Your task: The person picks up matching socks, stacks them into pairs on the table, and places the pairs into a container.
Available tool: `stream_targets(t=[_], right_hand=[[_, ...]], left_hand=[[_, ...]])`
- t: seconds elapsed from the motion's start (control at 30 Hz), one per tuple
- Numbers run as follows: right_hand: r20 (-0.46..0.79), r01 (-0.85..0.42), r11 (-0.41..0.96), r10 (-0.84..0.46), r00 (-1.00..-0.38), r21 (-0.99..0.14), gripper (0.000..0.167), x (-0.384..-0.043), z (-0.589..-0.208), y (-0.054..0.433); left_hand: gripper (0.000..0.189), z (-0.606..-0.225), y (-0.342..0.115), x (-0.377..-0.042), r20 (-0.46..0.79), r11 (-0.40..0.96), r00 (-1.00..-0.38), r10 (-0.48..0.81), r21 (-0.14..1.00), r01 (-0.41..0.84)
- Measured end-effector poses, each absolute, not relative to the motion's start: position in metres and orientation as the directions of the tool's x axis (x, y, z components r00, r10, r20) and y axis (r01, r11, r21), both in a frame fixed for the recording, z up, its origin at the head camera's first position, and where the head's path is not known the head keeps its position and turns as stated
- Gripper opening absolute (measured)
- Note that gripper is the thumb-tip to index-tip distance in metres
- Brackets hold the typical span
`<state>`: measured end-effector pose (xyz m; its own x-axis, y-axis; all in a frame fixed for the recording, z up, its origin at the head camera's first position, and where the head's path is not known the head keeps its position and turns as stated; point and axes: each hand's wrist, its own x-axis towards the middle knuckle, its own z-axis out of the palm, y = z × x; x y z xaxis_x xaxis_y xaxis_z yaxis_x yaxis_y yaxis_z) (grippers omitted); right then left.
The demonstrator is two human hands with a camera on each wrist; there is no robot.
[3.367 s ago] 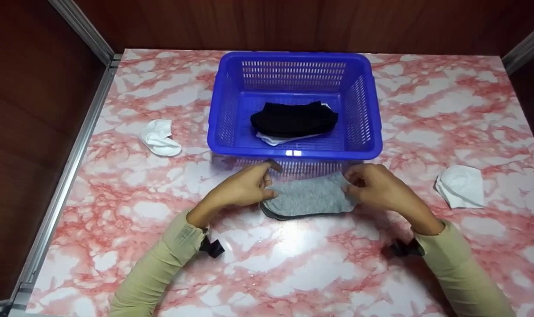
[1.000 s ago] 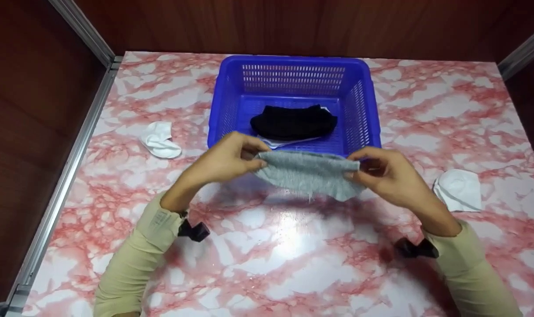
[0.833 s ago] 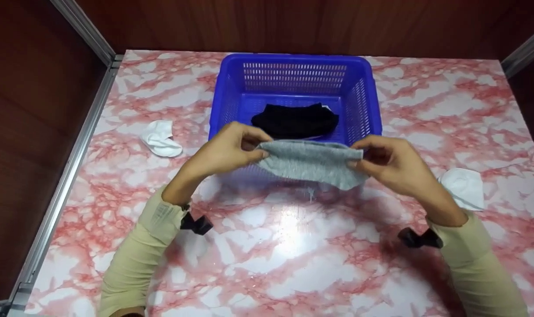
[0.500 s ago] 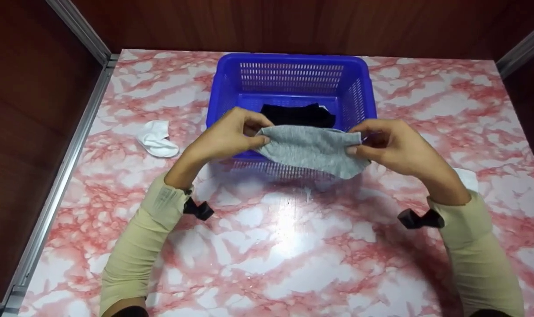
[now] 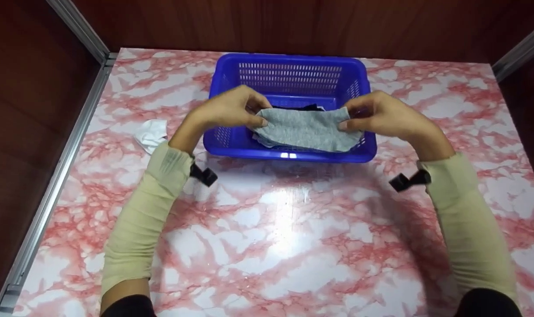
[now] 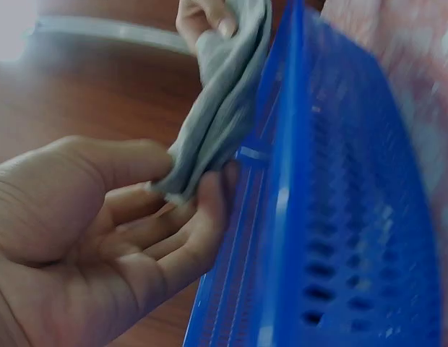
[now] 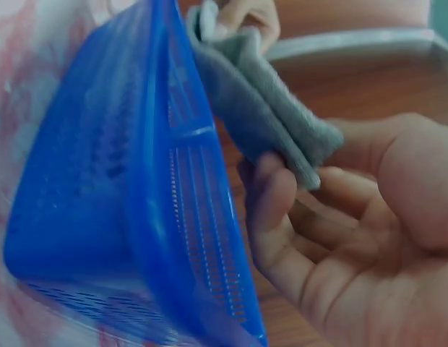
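Note:
A grey pair of ankle socks (image 5: 308, 130) stretches flat between my two hands, over the inside of the blue basket (image 5: 240, 153). At its left end, my left hand (image 5: 231, 108) pinches a corner between thumb and fingers. My right hand (image 5: 383, 115) pinches the opposite end. Both wrist views show the layered fabric: the left wrist view has the grey socks (image 6: 217, 116) beside the basket rim, and the right wrist view shows the socks' (image 7: 264, 97) folded edge at the fingertips. Black socks (image 5: 310, 107) in the basket are mostly hidden beneath the grey ones.
A crumpled white sock (image 5: 150, 133) lies on the pink marbled table (image 5: 284, 264) left of the basket, partly behind the left forearm. Dark wood panels (image 5: 293, 26) stand behind and at the sides. The other white sock, at right, is hidden by the right arm.
Both hands have lifted the grey socks from the table in front of the basket and carried them forward over the rim. They now cover most of the black socks.

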<state>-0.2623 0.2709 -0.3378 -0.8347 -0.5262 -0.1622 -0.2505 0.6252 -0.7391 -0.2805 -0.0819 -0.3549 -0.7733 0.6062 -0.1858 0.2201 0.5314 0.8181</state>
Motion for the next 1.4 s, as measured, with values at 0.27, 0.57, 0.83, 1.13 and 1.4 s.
stream_targets(t=[0.27, 0.57, 0.83, 1.13, 1.4], right_hand=[[-0.304, -0.215, 0.648, -0.59, -0.748, -0.731, 0.019, -0.303, -0.339, 0.262], [-0.459, -0.048, 0.712, -0.501, -0.734, -0.7, 0.017, -0.337, -0.353, 0.25], [-0.503, 0.053, 0.694, -0.464, -0.729, -0.718, 0.015, -0.356, -0.362, 0.239], [-0.515, 0.052, 0.7, -0.47, -0.717, -0.712, 0.015, -0.362, -0.373, 0.228], [-0.494, -0.074, 0.779, -0.465, -0.735, -0.622, 0.03, -0.365, -0.379, 0.225]], left_hand=[[0.029, -0.351, -0.081, -0.314, -0.38, 0.582, -0.648, 0.66, 0.804, 0.122], [0.026, -0.357, -0.08, -0.351, -0.553, 0.646, -0.538, 0.637, 0.763, -0.019], [0.021, -0.37, -0.077, -0.363, -0.514, 0.63, -0.64, 0.572, 0.775, -0.059], [0.017, -0.378, -0.073, -0.366, -0.544, 0.679, -0.677, 0.495, 0.729, -0.089], [0.021, -0.38, -0.072, -0.369, -0.625, 0.746, -0.645, 0.44, 0.654, -0.125]])
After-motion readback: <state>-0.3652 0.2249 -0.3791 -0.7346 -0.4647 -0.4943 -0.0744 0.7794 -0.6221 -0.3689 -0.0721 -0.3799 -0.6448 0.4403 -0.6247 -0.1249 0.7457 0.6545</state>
